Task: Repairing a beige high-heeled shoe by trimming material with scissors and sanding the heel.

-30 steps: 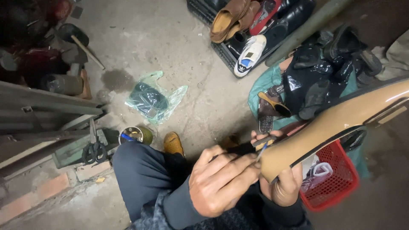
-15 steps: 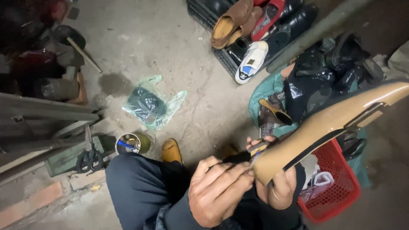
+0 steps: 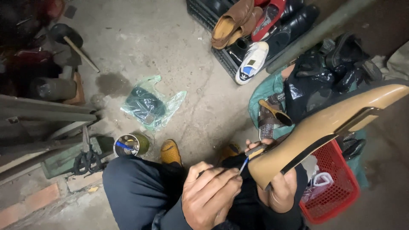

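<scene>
Tan leather forms the upper of the shoe [image 3: 328, 123], which is held sole-up above the lap. Its long axis runs from the lower centre of the view, at the hands, up and out to the right, where the far end rises clear of the red basket [image 3: 336, 187]. A dark strip runs along the sole edge.

The right hand [image 3: 281, 194] supports the near end of the shoe from below. Its fingers are clamped around that end, with the fingertips wrapped over the edge.

The left hand [image 3: 211, 198] sits just to the left of the shoe's near end. Its fingers are pinched together on a thin brush [image 3: 243, 165] with a blue handle. The brush points up and to the right, and its tip meets the near end of the shoe at the seam between upper and sole. The working point therefore lies up and to the right of the left fingers, close by. The remaining length of the shoe extends away from both hands along the same line.

On the floor to the left of the knee stands an open tin [image 3: 128, 145] with a blue stick in it. It is well apart from the left hand. Scissors [image 3: 87, 157] lie further left. A plastic bag [image 3: 151, 104] lies beyond the tin, and a crate of shoes [image 3: 251, 34] stands at the top.
</scene>
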